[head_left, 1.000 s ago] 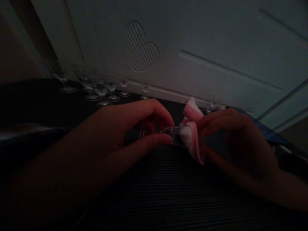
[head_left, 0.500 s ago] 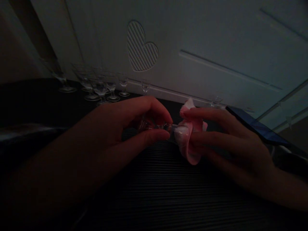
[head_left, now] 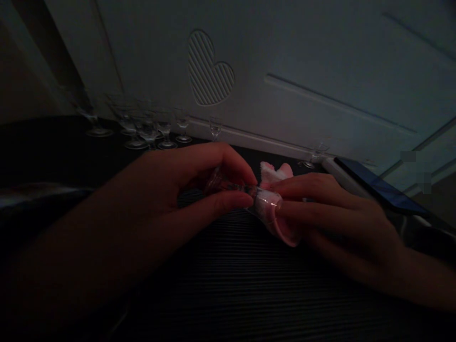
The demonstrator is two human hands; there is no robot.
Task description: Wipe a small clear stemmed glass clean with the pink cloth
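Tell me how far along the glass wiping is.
Done: cannot tell; a row of small stemmed glasses stands along the wall, too dim to judge. In hand: the left hand pinches a small glass on its side while the right hand presses a pink cloth around its bowl. Left: cannot tell.

— Left hand (head_left: 185, 190)?
— Forearm in from lower left, thumb and fingers curled in a pinch.
— Right hand (head_left: 331, 213)?
— Enters from the right, fingers extended leftward, tips closed together.
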